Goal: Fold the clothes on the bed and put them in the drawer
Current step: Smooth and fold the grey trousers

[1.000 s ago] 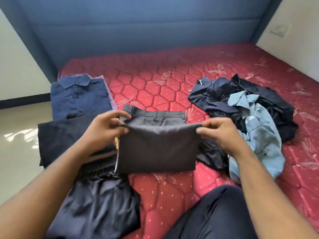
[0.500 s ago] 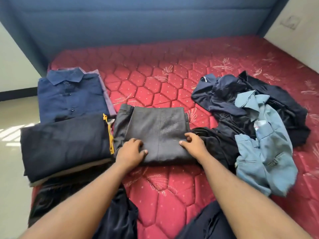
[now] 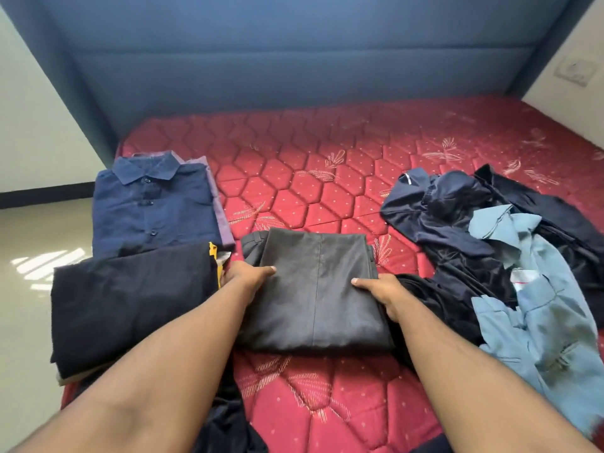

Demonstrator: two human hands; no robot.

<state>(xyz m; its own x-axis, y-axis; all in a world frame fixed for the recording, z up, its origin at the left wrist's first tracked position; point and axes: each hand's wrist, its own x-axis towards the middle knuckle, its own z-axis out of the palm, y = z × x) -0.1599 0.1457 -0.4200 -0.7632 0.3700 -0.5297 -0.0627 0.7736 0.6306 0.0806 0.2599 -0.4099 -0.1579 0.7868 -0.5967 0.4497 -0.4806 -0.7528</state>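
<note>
1. The grey trousers lie folded into a rectangle on the red mattress, at the near middle of the bed.
2. Their long axis runs away from the person, toward the blue headboard; a seam runs down the middle along that axis, and a bit of waistband shows at the far left corner.
3. The left hand grips the trousers' left edge: the thumb lies on top, pointing right, and the fingers are tucked out of sight under or beside the fold.
4. The right hand grips the right edge the same way, thumb on top pointing left, fingers hidden below the cloth.
5. Just left of the trousers, touching the left hand, a dark folded garment with a yellow strip at its far right corner lies with its long axis across the bed.
6. Beyond that lies a folded navy shirt, collar toward the headboard, on top of a purple garment whose edge shows along its right side.
7. To the right is an unfolded heap: dark clothes and a light blue shirt, the dark cloth reaching the right hand.
</note>
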